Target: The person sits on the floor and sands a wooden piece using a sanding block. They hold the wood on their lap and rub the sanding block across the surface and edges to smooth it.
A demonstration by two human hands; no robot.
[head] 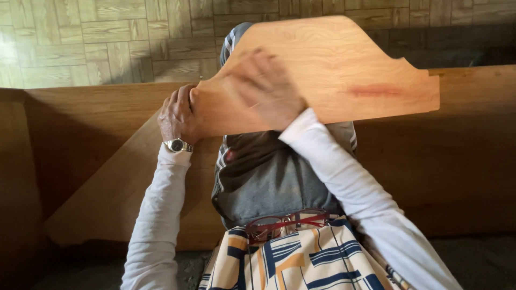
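With the left hand (pixel 177 115) gripping the near-left end of the shaped wooden panel (pixel 333 70) held over the lap, the blurred right hand's (pixel 266 88) flat fingers should press evenly along its face.

Both arms reach forward in pale long sleeves. The left hand (pixel 178 115) is curled in a grip, wristwatch showing; the right hand (pixel 267 88) lies flat, fingers spread and blurred.
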